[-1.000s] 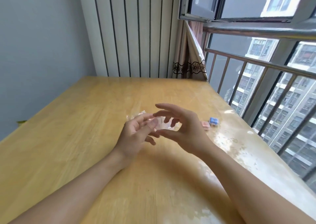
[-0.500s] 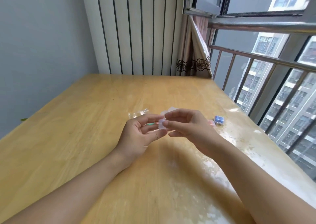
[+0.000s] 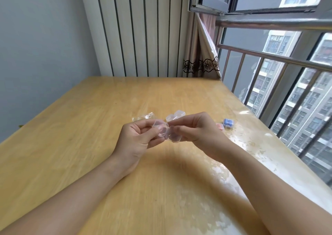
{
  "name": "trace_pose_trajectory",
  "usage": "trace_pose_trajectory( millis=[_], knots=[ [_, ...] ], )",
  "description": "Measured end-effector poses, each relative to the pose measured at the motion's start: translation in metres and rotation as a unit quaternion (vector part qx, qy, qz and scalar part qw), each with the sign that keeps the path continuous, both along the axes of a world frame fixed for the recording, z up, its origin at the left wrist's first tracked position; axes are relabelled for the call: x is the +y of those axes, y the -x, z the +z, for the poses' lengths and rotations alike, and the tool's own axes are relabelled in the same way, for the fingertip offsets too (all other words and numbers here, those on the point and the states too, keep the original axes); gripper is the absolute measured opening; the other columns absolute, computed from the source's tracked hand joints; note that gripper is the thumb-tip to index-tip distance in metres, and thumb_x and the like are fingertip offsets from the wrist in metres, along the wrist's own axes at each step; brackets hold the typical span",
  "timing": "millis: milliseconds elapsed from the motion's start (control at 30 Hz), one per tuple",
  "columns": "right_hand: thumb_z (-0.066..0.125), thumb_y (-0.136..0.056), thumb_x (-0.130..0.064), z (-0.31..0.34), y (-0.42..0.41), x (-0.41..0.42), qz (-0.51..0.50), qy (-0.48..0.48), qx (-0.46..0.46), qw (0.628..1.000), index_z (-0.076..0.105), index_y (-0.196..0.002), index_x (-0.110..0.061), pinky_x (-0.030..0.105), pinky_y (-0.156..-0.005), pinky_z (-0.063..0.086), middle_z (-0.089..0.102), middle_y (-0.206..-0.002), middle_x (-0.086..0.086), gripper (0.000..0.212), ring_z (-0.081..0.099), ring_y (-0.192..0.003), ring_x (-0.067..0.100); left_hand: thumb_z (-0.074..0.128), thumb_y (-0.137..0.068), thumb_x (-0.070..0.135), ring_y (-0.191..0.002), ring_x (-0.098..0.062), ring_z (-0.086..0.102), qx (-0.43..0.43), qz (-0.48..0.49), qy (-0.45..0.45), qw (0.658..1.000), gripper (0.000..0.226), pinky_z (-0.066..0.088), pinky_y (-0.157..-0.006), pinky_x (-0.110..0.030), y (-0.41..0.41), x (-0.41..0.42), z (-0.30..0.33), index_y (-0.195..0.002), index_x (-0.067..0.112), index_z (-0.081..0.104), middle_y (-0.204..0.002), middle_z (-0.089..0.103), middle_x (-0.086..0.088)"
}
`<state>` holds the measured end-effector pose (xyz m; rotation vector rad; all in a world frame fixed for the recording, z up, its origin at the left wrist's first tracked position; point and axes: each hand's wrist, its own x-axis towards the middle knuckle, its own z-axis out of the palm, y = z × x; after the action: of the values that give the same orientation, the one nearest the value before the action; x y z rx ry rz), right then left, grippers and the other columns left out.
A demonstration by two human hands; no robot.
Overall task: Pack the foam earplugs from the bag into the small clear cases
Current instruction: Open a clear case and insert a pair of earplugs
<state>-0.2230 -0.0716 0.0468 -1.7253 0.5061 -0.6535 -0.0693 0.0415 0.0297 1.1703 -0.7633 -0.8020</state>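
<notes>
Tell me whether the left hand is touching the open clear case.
Touching. The head view shows the left hand pinching one half of the open clear case with its fingers.

Held case: open, above the bench, between left hand and right hand.
Bag: on bench, behind left hand.
Spare case: right of bag.
Two filled cases: right of right hand, near window edge.

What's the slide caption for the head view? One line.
Both hands, left and right, hold an open clear case above the wooden table; filled cases wait nearby.
</notes>
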Motion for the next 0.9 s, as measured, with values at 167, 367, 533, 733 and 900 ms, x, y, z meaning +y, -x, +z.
trace_pose_trajectory(
  millis=[167,367,533,733,900],
  knots=[
    [0.072,-0.089,0.001,0.007,0.011,-0.015,-0.006,-0.088,0.053,0.995,0.071,-0.111,-0.001,0.027,-0.053,0.056,0.075,-0.087,0.018,0.022,0.072,-0.069,0.022,0.071,-0.089,0.004,-0.062,-0.023,0.073,-0.099,-0.046,-0.073,0.991,0.017,0.059,-0.055,-0.028,0.005,0.0,-0.001,-0.105,0.006,0.068,-0.077,0.075,-0.019],
    [0.08,-0.081,0.004,0.002,0.012,-0.024,-0.02,-0.021,0.1,0.995,0.071,-0.099,0.009,0.024,-0.053,0.055,0.071,-0.079,0.018,0.021,0.069,-0.062,0.022,0.089,-0.072,0.018,-0.044,-0.024,0.065,-0.305,-0.048,-0.113,0.944,0.025,0.054,-0.044,-0.031,0.009,0.003,-0.008,-0.081,0.008,0.067,-0.063,0.071,-0.01],
    [0.08,-0.081,0.005,-0.008,0.005,-0.028,-0.031,0.041,0.123,0.991,0.074,-0.096,0.004,0.022,-0.056,0.054,0.074,-0.077,0.009,0.016,0.068,-0.065,0.014,0.087,-0.074,0.024,-0.041,-0.001,0.056,-0.413,-0.083,-0.099,0.902,0.013,0.046,-0.105,-0.047,0.007,0.003,-0.013,-0.069,0.02,0.075,-0.049,0.065,0.013],
    [0.081,-0.084,-0.024,-0.007,0.008,-0.028,-0.121,0.216,0.16,0.955,0.08,-0.094,-0.02,0.021,-0.069,0.055,0.076,-0.091,-0.014,0.011,0.07,-0.082,0.0,0.078,-0.075,0.033,-0.047,-0.011,0.051,-0.408,0.131,0.041,0.903,0.014,0.047,-0.051,-0.026,-0.011,0.003,0.001,-0.07,0.02,0.075,-0.056,0.064,0.007],
    [0.074,-0.088,-0.013,-0.01,-0.005,-0.006,-0.088,0.357,0.094,0.925,0.081,-0.093,-0.019,0.011,-0.066,0.045,0.072,-0.084,-0.01,0.011,0.065,-0.076,0.005,0.059,-0.07,0.039,-0.108,-0.009,0.054,-0.453,0.14,-0.126,0.871,0.053,0.046,-0.089,-0.028,-0.057,-0.01,-0.01,-0.121,0.026,0.066,-0.119,0.063,0.013]
  ],
)
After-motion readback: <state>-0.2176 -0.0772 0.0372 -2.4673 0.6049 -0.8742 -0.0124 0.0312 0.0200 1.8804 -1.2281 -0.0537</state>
